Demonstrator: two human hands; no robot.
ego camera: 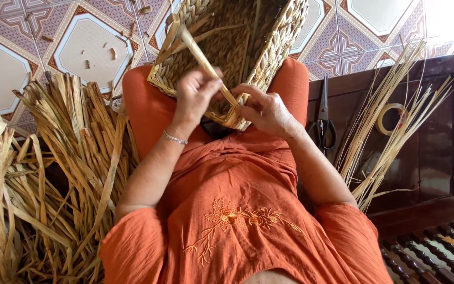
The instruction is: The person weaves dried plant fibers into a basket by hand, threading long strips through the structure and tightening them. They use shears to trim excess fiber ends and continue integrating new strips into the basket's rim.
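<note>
A rectangular woven straw basket [237,37] rests on my lap, its near corner between my hands. My left hand [195,94] grips a long flat straw strand [200,55] that slants up and left over the basket's rim. My right hand [264,110] pinches the lower end of the same strand against the basket's near edge. I wear orange clothes, with a silver bracelet on my left wrist.
A big heap of dried straw leaves [43,179] lies on the tiled floor at my left. On a dark wooden bench [437,147] at my right lie black scissors [322,118], a tape roll [390,118] and a bundle of thin straw stalks [390,121].
</note>
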